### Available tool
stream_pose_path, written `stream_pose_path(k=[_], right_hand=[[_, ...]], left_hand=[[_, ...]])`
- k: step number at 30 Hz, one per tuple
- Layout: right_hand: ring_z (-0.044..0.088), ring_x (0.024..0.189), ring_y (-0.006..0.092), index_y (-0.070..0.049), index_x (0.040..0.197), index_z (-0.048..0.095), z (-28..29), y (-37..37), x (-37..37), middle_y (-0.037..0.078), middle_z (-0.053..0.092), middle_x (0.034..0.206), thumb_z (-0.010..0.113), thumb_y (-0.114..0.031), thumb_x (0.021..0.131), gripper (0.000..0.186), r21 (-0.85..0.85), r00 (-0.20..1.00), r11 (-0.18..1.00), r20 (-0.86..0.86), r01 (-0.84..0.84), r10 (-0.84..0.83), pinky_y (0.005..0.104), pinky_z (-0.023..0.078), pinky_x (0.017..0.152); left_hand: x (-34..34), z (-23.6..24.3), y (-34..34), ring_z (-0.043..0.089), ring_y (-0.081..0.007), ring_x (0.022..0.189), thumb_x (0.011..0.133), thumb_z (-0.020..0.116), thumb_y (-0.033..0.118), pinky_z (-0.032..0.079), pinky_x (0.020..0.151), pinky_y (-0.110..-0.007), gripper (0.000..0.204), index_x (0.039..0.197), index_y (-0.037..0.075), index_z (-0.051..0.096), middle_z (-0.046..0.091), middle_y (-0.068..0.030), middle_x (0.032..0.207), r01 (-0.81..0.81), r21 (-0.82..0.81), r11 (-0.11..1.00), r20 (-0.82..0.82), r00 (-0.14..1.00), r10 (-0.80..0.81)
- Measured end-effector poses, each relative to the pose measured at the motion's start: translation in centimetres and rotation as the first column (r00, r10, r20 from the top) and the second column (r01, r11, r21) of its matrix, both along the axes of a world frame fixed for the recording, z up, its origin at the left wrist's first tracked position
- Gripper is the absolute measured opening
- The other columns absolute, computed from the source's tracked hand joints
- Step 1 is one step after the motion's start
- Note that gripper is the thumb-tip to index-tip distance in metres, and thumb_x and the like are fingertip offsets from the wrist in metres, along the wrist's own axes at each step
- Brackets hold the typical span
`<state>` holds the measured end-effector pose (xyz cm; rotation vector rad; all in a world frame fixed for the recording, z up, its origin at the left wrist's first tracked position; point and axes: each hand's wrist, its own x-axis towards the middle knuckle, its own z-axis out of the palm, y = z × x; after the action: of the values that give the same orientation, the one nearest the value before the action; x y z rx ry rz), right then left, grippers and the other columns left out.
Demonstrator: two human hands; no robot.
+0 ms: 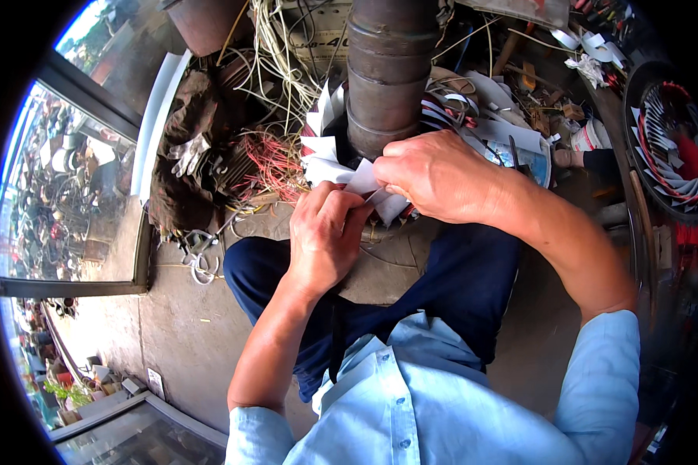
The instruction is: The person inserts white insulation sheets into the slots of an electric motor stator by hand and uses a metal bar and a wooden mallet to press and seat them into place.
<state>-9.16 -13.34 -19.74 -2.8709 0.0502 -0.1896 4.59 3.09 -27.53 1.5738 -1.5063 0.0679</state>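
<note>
A small piece of white insulation paper [361, 177] is pinched between the fingertips of my left hand [323, 232] and my right hand [442, 177]. Both hands are closed, and they meet just in front of a dark, ribbed cylinder [391, 70] that stands upright. More white paper strips [323, 147] fan out around the cylinder's foot. Another white flap [392, 208] pokes out below my right fingers. My fingers cover part of the ring of strips, so what lies under them is hidden.
Red wires [275, 167] and pale cables [275, 54] tangle at the left beside a dark crumpled cloth [190, 155]. At the right stands a round wound coil ring [675, 147] with white strips and red wire. A glass-paned frame [74, 178] lines the left side.
</note>
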Motion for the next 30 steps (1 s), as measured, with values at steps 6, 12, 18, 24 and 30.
stream_pose_path(k=[6,12,18,24,30], right_hand=[[0.065,0.089,0.0365,-0.001,0.091,0.06,1.9,-0.6,0.1,0.015,0.066,0.088,0.062,-0.003,0.083,0.008,-0.014,0.979,0.999,-0.201,0.031,-0.033,0.0462,0.051,0.075],[0.064,0.094,0.0332,-0.001,0.089,0.06,0.9,-0.9,-0.7,0.013,0.066,0.09,0.06,-0.004,0.082,0.007,0.002,0.994,1.0,-0.107,0.0,0.0,0.0454,0.049,0.083],[0.06,0.088,0.0271,-0.006,0.087,0.059,-2.4,-0.6,-2.3,0.008,0.061,0.085,0.061,-0.012,0.085,0.007,-0.028,0.959,0.999,0.282,-0.031,0.037,0.0416,0.046,0.082],[0.055,0.078,0.0244,-0.009,0.083,0.055,-4.9,-0.6,-2.0,0.005,0.054,0.078,0.07,-0.018,0.072,0.02,0.014,0.836,1.0,0.549,0.01,-0.016,0.0392,0.041,0.071],[0.05,0.07,0.021,-0.012,0.067,0.05,-6.6,-0.9,-1.1,0.002,0.048,0.071,0.073,-0.028,0.068,0.027,-0.02,0.676,0.997,0.736,0.068,-0.031,0.0364,0.039,0.065]], left_hand=[[0.0,2.4,-0.7,0.059,-0.0298,0.084,0.074,0.079,0.003,0.048,0.07,-0.041,0.022,0.091,0.006,0.065,0.059,-0.0097,0.092,-0.038,-0.032,0.999,0.223,0.974,0.044],[-0.5,3.3,-2.6,0.054,-0.0329,0.115,0.077,0.072,0.004,0.04,0.099,-0.045,0.021,0.098,0.006,0.067,0.062,-0.0108,0.118,0.049,0.023,0.999,0.25,0.967,-0.053],[-0.6,2.1,-3.1,0.056,-0.0281,0.104,0.08,0.073,0.007,0.038,0.094,-0.042,0.015,0.093,0.006,0.067,0.064,-0.0056,0.103,0.043,0.051,0.998,0.188,0.981,-0.052],[-1.2,3.0,-3.7,0.058,-0.0286,0.095,0.075,0.07,0.002,0.038,0.093,-0.042,0.014,0.088,0.004,0.064,0.063,-0.0075,0.094,0.062,0.052,0.997,0.174,0.982,-0.07],[-1.5,3.2,-3.9,0.06,-0.0267,0.097,0.073,0.061,-0.003,0.033,0.104,-0.045,0.018,0.089,0.004,0.064,0.065,-0.0084,0.095,0.041,0.121,0.992,0.157,0.986,-0.06]])
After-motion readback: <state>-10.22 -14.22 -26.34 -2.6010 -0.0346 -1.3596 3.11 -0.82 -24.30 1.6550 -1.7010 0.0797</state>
